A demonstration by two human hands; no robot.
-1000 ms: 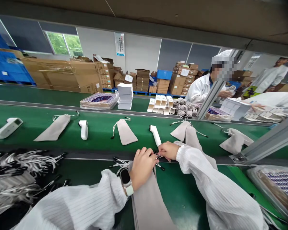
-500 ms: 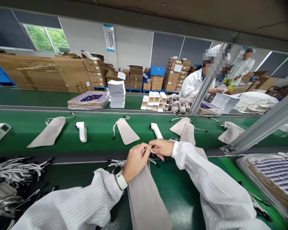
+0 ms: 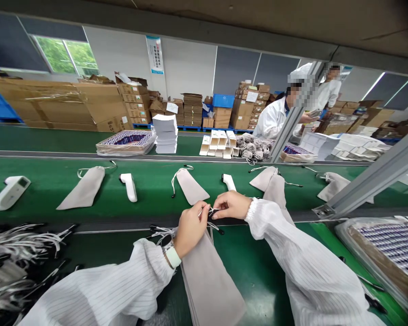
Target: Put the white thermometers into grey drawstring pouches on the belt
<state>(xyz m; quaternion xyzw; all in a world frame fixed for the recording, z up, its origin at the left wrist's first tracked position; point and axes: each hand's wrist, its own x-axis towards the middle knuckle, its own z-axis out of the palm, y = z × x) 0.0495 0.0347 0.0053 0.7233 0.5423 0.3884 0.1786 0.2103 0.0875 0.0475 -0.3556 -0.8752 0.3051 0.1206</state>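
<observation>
My left hand (image 3: 191,229) pinches a white drawstring (image 3: 211,209) at the top of a grey fabric pouch (image 3: 212,280). Close beside it, my right hand (image 3: 231,205) has thumb and fingers closed on the same cord, with a dark bit near the fingertips. The pouch lies flat on a stack of similar ones, its lower end toward me. Cord ends with black tips stick out on both sides of the pouch mouth. Beyond my hands, the green belt carries a grey pouch (image 3: 192,186) and a white handheld thermometer (image 3: 229,182).
More pouches (image 3: 83,188) and thermometers (image 3: 12,192) lie along the belt. Heaped corded pouches (image 3: 17,267) are at left; a plastic-wrapped tray (image 3: 387,253) is at right. A metal post (image 3: 367,174) slants across the right. Two people in white stand beyond it.
Items on the belt have shifted to the right. My hands stay close together at the cord, the right fingers now curled closer to it. The people in the background have moved.
</observation>
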